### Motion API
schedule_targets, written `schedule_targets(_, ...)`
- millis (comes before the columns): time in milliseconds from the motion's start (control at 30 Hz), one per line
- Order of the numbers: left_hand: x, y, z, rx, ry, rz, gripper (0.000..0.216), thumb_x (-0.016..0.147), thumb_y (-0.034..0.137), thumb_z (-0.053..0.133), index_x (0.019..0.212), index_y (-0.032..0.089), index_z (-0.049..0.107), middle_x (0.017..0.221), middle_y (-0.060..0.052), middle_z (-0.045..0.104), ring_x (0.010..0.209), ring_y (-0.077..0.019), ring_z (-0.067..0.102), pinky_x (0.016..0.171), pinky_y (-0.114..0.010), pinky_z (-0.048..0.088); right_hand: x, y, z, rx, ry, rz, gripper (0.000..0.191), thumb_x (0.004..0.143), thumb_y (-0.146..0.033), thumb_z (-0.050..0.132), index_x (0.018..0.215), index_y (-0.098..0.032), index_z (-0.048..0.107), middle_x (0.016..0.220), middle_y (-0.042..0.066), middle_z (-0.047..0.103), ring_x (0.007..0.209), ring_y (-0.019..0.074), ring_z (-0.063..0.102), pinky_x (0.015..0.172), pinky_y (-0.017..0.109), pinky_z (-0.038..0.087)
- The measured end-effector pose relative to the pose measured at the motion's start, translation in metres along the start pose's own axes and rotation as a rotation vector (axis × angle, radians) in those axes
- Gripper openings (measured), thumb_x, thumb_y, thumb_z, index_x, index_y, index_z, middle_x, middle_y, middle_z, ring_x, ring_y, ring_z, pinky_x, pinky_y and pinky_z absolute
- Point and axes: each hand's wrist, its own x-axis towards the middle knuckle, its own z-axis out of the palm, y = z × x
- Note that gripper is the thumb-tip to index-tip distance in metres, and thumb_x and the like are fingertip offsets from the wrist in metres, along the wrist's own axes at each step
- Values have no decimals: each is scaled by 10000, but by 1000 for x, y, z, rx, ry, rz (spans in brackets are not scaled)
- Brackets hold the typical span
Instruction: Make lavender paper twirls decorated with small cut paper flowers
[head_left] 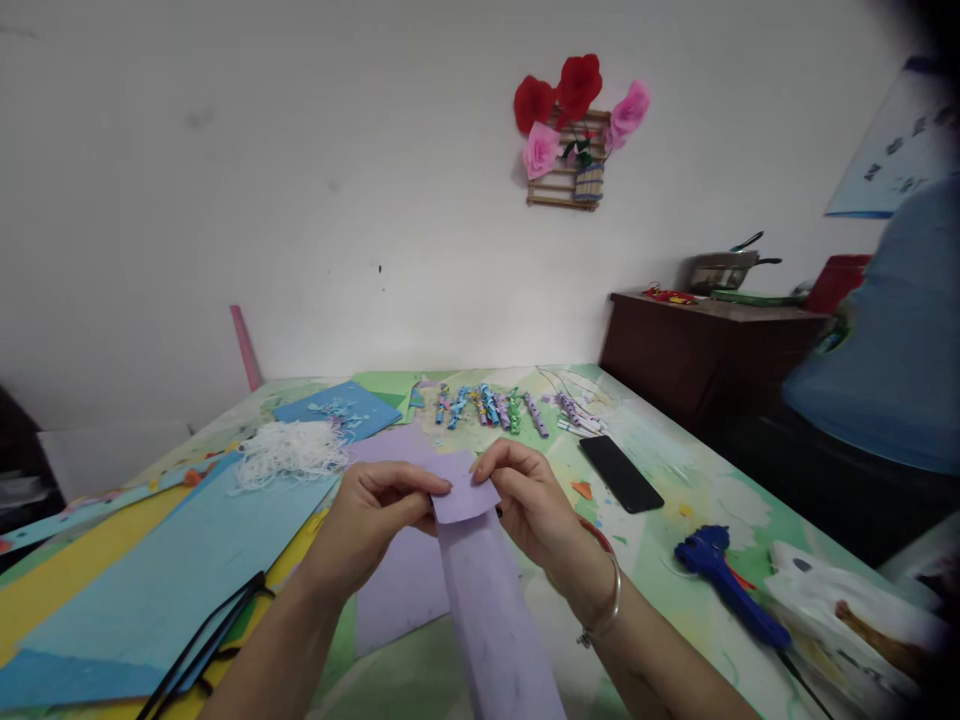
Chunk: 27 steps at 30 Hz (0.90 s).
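A long strip of purple paper (491, 610) runs from the bottom of the view up to my hands, its far end folded over into a flap. My left hand (382, 515) pinches the flap's left edge between thumb and fingers. On the other side, my right hand (532, 500) pinches the right edge of the same paper. Beneath lies a flat purple sheet (397, 605), partly covered by the strip and my left hand. Beyond my hands, several small rolled paper tubes (491, 405) in purple, blue and green lie in a row.
Blue paper sheets (172, 570) and a heap of white string (289, 452) lie on the left. At right are a black phone (621, 473), a blue glue gun (731, 585) and a white plastic bag (847, 610). A person in blue (885, 330) stands by the dark cabinet (675, 350).
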Motion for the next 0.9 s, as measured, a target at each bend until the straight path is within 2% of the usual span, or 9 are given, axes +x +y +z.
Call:
schedule_targets(167,2,0,7,-105,26,16,76,593,118,690,608,176,736,531,15,647,490,-82,564,461,-143,460,1,4,1,21,5,17,106,603,-134,567,584,-184,658,591,-19,533,545,94,417,521,228,303)
schedule_targets(267,3,-5,8,-137,6,14,64,628,145,698,666,184,731,581,21,647,520,-85,558,484,-153,455,1,5,1,1,26,26,95,617,-152,562,597,-181,650,552,-34,498,506,83,385,498,222,283)
schedule_targets(400,4,-11,7,7,-17,90,139,691,173,731,823,210,754,809,-9,720,748,-143,639,643,-192,507,1,6,0,-74,35,-10,108,631,-154,562,647,-177,667,552,-39,503,500,74,384,493,214,282)
schedule_targets(500,6,-16,5,93,4,146,116,735,228,737,843,197,768,837,-28,734,797,-161,641,725,-225,510,1,9,0,-83,24,0,158,633,-159,588,765,-196,666,597,-51,528,483,66,384,472,208,285)
schedule_targets(633,6,-19,2,107,-2,98,154,722,227,746,862,172,776,747,-31,729,715,-176,636,668,-262,513,2,12,-3,-142,12,-15,156,653,-167,604,797,-196,657,619,-48,560,465,60,403,441,197,287)
schedule_targets(733,5,-19,2,85,-44,73,186,728,228,736,899,164,775,748,-38,731,698,-189,639,661,-290,518,2,13,-5,-188,0,-40,153,659,-148,602,791,-191,665,545,-64,521,434,56,393,419,188,278)
schedule_targets(900,3,-17,5,95,6,81,182,737,229,717,900,177,778,717,-26,716,658,-161,617,600,-247,491,3,14,-3,-57,105,17,123,613,-144,606,722,-185,641,423,-97,434,346,41,284,357,183,204)
